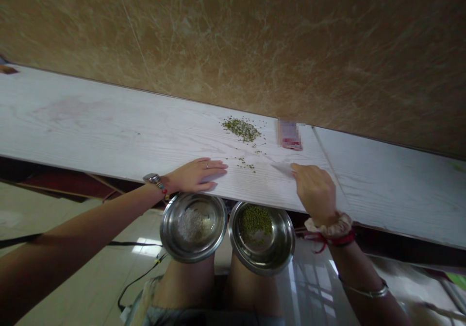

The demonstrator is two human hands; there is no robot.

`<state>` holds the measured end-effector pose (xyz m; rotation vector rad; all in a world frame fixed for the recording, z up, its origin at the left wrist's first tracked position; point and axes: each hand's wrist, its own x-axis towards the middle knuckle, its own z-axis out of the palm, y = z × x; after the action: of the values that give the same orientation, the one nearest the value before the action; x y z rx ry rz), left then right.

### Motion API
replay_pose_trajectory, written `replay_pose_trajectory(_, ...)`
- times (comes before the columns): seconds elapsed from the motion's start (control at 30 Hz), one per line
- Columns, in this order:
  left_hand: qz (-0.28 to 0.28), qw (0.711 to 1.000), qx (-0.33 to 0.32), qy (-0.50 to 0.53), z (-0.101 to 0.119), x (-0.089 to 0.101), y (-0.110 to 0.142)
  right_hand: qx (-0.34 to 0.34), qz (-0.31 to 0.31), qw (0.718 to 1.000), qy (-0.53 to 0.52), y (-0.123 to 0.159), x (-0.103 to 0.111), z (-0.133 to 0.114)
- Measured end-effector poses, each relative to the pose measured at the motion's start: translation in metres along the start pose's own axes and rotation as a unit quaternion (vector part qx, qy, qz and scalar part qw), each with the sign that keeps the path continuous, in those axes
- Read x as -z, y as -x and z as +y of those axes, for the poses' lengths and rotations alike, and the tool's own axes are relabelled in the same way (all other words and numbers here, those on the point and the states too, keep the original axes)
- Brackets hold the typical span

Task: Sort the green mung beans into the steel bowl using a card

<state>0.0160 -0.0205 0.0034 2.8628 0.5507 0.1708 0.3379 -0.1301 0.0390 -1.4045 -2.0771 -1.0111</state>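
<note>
My left hand [198, 174] lies flat on the white wood-grain tabletop, fingers stretched out toward a few scattered green beans [247, 163]. Pinched in my right hand [315, 190] is a thin pale card [281, 168], its tip angled down at the surface; its exact kind is unclear. Beyond both hands is a heap of small green beans mixed with white grains [241, 128]. Two steel bowls rest on my lap at the table's edge. The left bowl [169, 248] holds white grains that look like rice, and the right bowl [286, 258] holds green beans.
A phone-like object [290, 135], partly pixelated, lies near the wall to the right of the heap. A brown marbled wall [233, 39] rises along the table's back edge. Dark cables [140, 272] run over the floor at lower left.
</note>
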Motion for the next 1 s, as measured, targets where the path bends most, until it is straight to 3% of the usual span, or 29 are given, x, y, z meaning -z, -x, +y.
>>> replay_pose_trajectory(0.13, -0.003, 1.0, 0.003, 0.002, 0.001, 0.001, 0.0, 0.021, -0.005, 0.999, -0.047, -0.008, -0.007, -0.005)
replay_pose_trajectory(0.4, 0.0, 1.0, 0.011, -0.006, 0.001, 0.001, 0.0, 0.018, 0.004, 0.994, -0.106, -0.007, 0.002, -0.002)
replay_pose_trajectory(0.57, 0.004, 1.0, 0.017, -0.01, 0.001, 0.001, 0.0, 0.016, 0.032, 0.994, -0.1, -0.019, -0.015, 0.001)
replay_pose_trajectory(0.73, 0.002, 1.0, 0.025, -0.011, 0.002, 0.001, 0.0, 0.032, 0.011, 0.991, -0.131, -0.021, -0.03, -0.002)
replay_pose_trajectory(1.0, 0.007, 1.0, 0.019, -0.002, 0.001, 0.001, 0.0, 0.039, -0.01, 0.987, -0.153, -0.003, -0.011, 0.012)
